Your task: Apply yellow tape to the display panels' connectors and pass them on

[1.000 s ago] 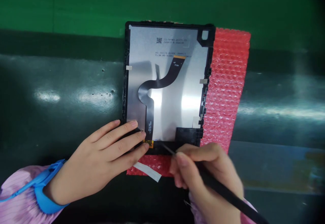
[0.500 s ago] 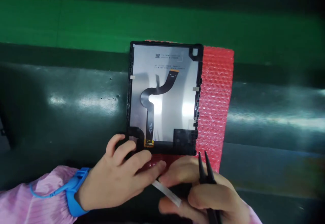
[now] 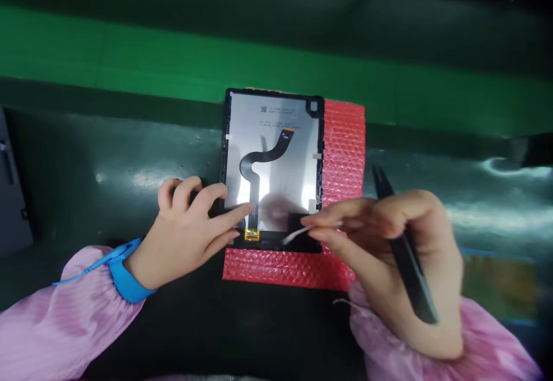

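A display panel point(image 3: 280, 191) lies back side up in a black frame, with a dark flex cable point(image 3: 256, 159) curving over its silver back. At the panel's lower left, my left hand point(image 3: 185, 231) has its fingers spread, the index fingertip at the cable just above the gold connector end point(image 3: 252, 234). My right hand point(image 3: 406, 260) pinches a narrow white strip point(image 3: 295, 235) between thumb and finger, its free end over the frame's lower black edge. Black tweezers point(image 3: 410, 266) are tucked in the same hand, tips pointing up and away from the panel.
Under the panel lies red bubble wrap point(image 3: 344, 156), showing to its right and below. The dark green work surface point(image 3: 129, 162) is shiny, with a bright green band point(image 3: 151, 50) behind. A grey object point(image 3: 15, 191) stands at the left edge.
My right hand has risen from below the panel with the white strip and tweezers. My left hand has left the strip area; its index finger now reaches onto the cable. The view has shifted.
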A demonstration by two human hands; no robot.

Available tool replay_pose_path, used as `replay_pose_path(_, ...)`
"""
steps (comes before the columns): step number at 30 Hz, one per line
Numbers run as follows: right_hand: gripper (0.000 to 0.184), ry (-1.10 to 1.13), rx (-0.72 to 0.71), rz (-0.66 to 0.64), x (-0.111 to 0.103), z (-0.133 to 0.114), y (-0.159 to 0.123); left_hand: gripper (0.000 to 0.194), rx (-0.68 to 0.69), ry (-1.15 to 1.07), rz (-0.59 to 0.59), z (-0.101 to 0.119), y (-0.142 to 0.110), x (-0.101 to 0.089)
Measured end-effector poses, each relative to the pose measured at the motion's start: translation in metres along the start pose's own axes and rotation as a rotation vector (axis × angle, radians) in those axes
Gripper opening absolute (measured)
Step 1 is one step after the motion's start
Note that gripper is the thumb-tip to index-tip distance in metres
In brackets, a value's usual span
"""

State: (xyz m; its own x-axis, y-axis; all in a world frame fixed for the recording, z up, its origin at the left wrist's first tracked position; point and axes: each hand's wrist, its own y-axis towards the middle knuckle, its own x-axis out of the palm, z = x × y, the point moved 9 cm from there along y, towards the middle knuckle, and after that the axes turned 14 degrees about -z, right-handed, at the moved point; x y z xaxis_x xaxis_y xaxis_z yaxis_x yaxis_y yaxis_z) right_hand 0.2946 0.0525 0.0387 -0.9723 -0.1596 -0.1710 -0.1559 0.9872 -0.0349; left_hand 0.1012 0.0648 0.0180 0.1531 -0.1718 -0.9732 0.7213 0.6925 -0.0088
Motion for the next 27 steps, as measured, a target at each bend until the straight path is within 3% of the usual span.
replay_pose_path(4,0.040,-0.125,-0.052,-0.234,0.029,-0.008,0.041,0.031,0.002,0.037,0.026,0.000,0.000,-0.001)
replay_pose_path(7,0.038,-0.148,-0.046,-0.319,0.047,0.002,0.063,0.032,-0.003,0.047,0.020,0.002,-0.001,0.000)
replay_pose_path(13,0.036,-0.135,-0.020,-0.237,0.051,0.024,0.084,0.029,-0.006,0.028,0.024,0.002,-0.002,0.000)
replay_pose_path(27,0.043,-0.218,-0.054,-0.145,0.048,0.022,0.095,0.031,0.030,0.039,-0.038,0.006,0.002,0.002)
